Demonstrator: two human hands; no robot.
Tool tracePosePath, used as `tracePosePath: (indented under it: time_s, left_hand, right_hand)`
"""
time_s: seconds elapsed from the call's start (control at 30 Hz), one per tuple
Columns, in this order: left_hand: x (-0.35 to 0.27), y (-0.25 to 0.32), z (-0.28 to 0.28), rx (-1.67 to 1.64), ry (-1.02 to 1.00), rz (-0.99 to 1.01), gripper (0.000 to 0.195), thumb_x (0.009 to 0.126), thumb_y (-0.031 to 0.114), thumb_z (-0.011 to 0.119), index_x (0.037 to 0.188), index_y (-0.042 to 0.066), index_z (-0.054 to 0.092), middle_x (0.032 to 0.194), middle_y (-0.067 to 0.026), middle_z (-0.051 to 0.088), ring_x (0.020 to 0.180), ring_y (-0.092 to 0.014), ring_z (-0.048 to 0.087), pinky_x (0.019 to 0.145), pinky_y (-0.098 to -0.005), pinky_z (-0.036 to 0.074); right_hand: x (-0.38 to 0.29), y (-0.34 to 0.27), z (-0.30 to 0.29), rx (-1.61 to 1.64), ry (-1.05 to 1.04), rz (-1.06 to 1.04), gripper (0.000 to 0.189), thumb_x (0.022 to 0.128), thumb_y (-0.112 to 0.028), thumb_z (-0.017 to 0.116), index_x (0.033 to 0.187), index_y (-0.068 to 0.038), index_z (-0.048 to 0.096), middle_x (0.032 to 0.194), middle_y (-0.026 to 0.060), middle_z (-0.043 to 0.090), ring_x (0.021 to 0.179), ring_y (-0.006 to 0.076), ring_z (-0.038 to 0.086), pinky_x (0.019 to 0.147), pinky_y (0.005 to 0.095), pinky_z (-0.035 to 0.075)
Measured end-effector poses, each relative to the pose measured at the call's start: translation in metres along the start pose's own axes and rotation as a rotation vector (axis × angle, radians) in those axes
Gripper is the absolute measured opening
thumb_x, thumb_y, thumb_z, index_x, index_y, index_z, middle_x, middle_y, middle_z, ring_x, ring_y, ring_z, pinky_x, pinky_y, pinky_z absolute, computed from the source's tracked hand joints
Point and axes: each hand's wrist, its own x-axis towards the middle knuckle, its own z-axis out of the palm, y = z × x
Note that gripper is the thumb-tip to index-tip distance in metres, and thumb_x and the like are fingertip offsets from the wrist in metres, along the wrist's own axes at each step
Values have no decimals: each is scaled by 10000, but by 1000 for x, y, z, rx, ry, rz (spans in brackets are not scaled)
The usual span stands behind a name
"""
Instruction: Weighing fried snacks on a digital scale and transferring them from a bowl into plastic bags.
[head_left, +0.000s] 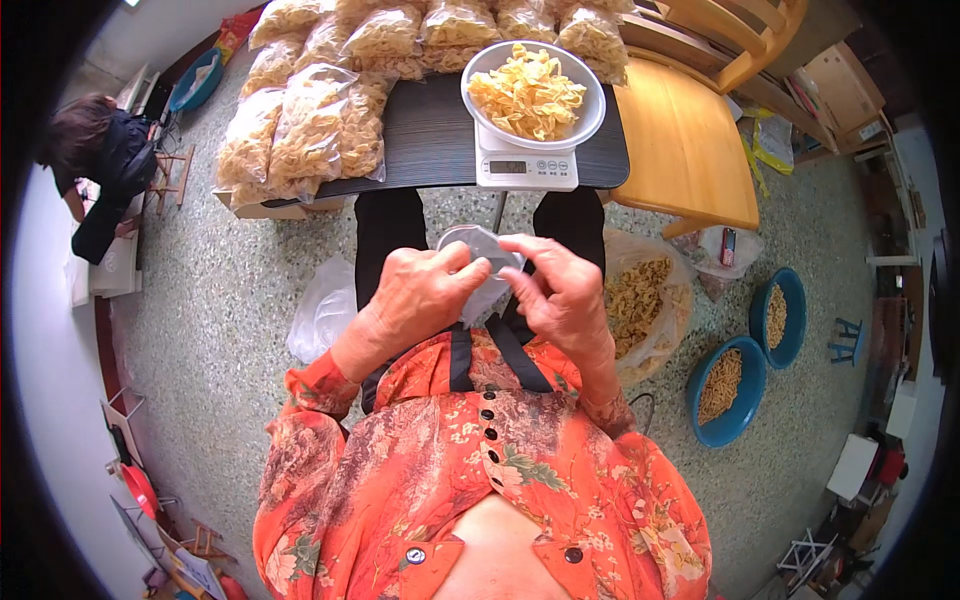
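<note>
Above my lap, my left hand (426, 289) pinches an empty clear plastic bag (480, 251) near its rim. My right hand (559, 289) is at the bag's other side, thumb and forefinger at its edge; whether they grip it cannot be told. Just beyond, a white digital kitchen scale (526, 166) stands at the front edge of a dark table (431, 135). A white plastic bowl (598, 112) holding pale yellow dried flakes (529, 94) rests on the scale. Filled clear bags of similar flakes (311, 135) are piled on the table's left and back.
A wooden chair (686, 142) adjoins the table on the right. On the floor at right are a large open bag of dried pieces (637, 307) and two blue basins (739, 424). White plastic bags (326, 307) lie left of my legs. Another person (112, 161) is at far left.
</note>
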Motion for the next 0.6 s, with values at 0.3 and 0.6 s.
tracePosePath:
  time_s: [0.3, 0.6]
  left_hand:
    - [7, 11, 11, -238, 148, -51, 178, 772, 12, 662, 944, 50, 637, 808, -90, 605, 659, -276, 648, 567, -348, 527]
    - [9, -3, 8, -119, 127, -41, 105, 766, 52, 676, 857, 78, 630, 768, -63, 570, 709, -264, 595, 612, -378, 490]
  right_hand:
    - [-15, 17, 7, 42, -100, 72, 178, 794, -36, 742, 963, -11, 693, 881, 129, 702, 789, 297, 692, 682, 345, 554]
    - [-17, 28, 7, -134, -77, -14, 121, 804, -5, 684, 919, -40, 690, 893, 101, 684, 751, 305, 687, 654, 354, 569]
